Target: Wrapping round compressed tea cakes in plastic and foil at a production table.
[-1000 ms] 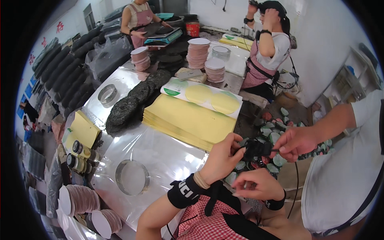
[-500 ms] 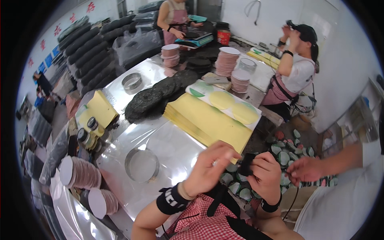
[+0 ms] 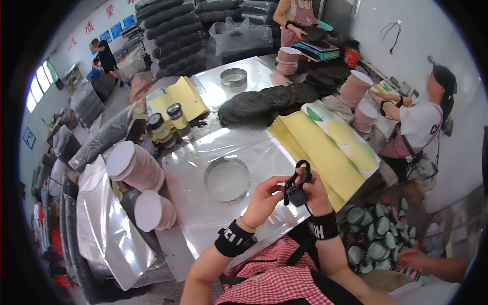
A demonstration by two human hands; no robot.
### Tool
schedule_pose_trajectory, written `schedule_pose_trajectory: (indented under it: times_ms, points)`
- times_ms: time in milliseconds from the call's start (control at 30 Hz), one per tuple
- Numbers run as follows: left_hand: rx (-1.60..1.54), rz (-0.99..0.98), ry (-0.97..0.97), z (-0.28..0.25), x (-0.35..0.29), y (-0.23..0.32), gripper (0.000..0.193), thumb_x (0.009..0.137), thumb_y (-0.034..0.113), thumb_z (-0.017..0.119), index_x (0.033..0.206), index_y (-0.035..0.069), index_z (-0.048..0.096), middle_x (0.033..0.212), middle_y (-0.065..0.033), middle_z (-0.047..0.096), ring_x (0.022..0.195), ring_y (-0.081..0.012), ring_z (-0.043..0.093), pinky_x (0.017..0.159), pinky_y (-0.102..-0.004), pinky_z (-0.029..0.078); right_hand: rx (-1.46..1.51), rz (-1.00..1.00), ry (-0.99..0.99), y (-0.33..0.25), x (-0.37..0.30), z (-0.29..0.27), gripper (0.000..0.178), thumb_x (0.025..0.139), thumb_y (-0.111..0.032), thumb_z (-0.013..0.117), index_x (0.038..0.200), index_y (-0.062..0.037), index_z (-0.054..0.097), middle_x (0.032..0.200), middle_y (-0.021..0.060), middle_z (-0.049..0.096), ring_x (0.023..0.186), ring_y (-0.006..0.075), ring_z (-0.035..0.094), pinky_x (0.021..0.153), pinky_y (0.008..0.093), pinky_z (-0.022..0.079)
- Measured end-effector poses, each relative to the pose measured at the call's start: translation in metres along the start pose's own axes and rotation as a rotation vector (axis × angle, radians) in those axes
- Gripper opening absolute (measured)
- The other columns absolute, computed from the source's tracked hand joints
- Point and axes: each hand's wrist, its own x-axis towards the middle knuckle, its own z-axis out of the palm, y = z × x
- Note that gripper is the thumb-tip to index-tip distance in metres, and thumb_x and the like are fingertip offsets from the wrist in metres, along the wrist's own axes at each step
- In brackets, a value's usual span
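In front of my chest, over the near edge of the sheet-covered table, I hold a small black device (image 3: 296, 194) with a looped black cord (image 3: 304, 164). My right hand (image 3: 318, 195) wraps round its right side. The fingers of my left hand (image 3: 264, 200) close on its left side, at a black strap or cord. Black bands circle both wrists. Left of my hands, a metal ring (image 3: 205, 184) lies on the clear plastic sheet (image 3: 195, 223). A stack of yellow paper (image 3: 310, 147) lies beyond my right hand.
Dark round cakes (image 3: 264, 104) lie in a row at mid-table. Two lidded jars (image 3: 178, 122) stand left, near pink-edged round stacks (image 3: 134, 165). A co-worker (image 3: 417, 122) sits right; another stands at a scale (image 3: 315, 53). Another person's hand (image 3: 414, 260) is low right, by green-and-white round packets (image 3: 376, 231).
The view has swung left. My hands have come together on the black device, which now shows clearly. The other person's hand is farther from mine. The seated co-worker's hands have come down from the head.
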Motion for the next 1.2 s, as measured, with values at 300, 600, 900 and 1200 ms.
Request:
schedule_pose_trajectory:
  times_ms: [300,600,900,1200]
  points:
    - [-0.302,0.05,0.329,-0.033,-0.004,-0.037,0.05,0.091,-0.005,0.056,0.14,-0.001,0.048,0.127,-0.0086,0.058,0.108,-0.0155,0.06,0.095,-0.0286,0.049,0.352,0.284,0.042,0.097,0.064,-0.046,0.033,0.096,-0.02,0.064,0.125,-0.0052,0.058,0.105,0.0033,0.069,0.098,0.017,0.067,0.091,0.03,0.053]
    - [0.018,0.12,0.304,0.007,-0.082,0.001,0.049,0.088,-0.013,0.059,0.135,0.0,0.053,0.124,-0.0088,0.059,0.105,-0.0133,0.06,0.087,-0.0281,0.052,-0.161,0.448,0.14,-0.011,-0.006,0.088,0.033,0.095,-0.007,0.063,0.127,0.0041,0.06,0.108,0.0084,0.069,0.096,0.0156,0.068,0.088,0.0292,0.056]
    - [0.442,0.148,0.206,0.003,-0.095,0.008,0.029,0.082,-0.018,0.057,0.103,-0.001,0.065,0.103,-0.0072,0.065,0.098,-0.0143,0.064,0.084,-0.0278,0.053,0.166,0.528,-0.15,-0.012,-0.041,0.067,0.056,0.089,0.001,0.06,0.143,0.0028,0.045,0.134,0.018,0.058,0.116,0.0212,0.061,0.1,0.0337,0.049]
    - [-0.29,-0.024,0.175,0.009,-0.083,-0.024,0.019,0.09,-0.009,0.061,0.107,-0.003,0.065,0.094,-0.0029,0.068,0.086,-0.0086,0.065,0.074,-0.0236,0.053,-0.142,0.357,-0.183,-0.006,-0.028,0.072,0.057,0.092,0.004,0.047,0.148,0.002,0.038,0.152,0.0212,0.041,0.132,0.0317,0.052,0.11,0.0371,0.042]
